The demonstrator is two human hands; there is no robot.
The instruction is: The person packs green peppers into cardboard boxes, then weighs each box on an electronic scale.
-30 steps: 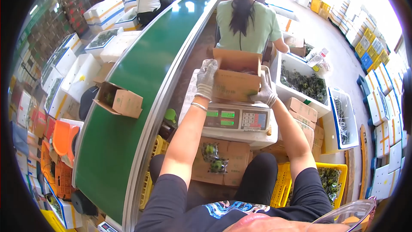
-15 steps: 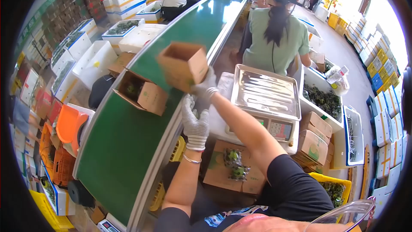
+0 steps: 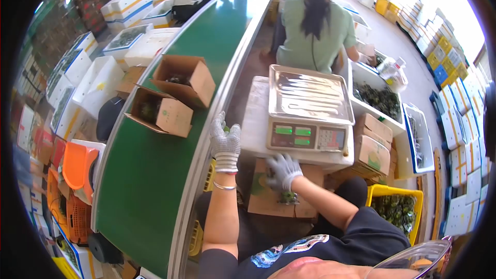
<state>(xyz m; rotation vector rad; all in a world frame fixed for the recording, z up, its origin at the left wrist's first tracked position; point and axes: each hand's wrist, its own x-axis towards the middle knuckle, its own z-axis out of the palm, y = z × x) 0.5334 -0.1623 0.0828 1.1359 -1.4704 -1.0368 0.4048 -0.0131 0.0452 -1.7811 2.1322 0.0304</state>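
My left hand (image 3: 226,144), in a grey-white glove, is raised beside the conveyor's near rail, its fingers curled round a small green packet (image 3: 226,129), mostly hidden. Lower down, my gloved right hand (image 3: 284,172) reaches over a flat cardboard box (image 3: 261,196), fingers spread above the plastic packets of greens. One packet (image 3: 287,197) shows beneath the wrist; another is mostly covered by the fingers. On the green belt (image 3: 150,175) stand two open cardboard boxes, the farther one (image 3: 201,85) touching the nearer one (image 3: 174,118). Dark contents show inside both.
A digital scale (image 3: 308,135) with a metal tray (image 3: 309,90) stands on a white foam box. Folded cartons (image 3: 373,150), foam boxes of greens (image 3: 380,98) and a yellow crate (image 3: 395,191) are at right. A co-worker in light green (image 3: 315,33) sits ahead.
The box my right hand held over the belt now rests behind the other box. That hand has moved down right to the packets. My left hand stays near the rail.
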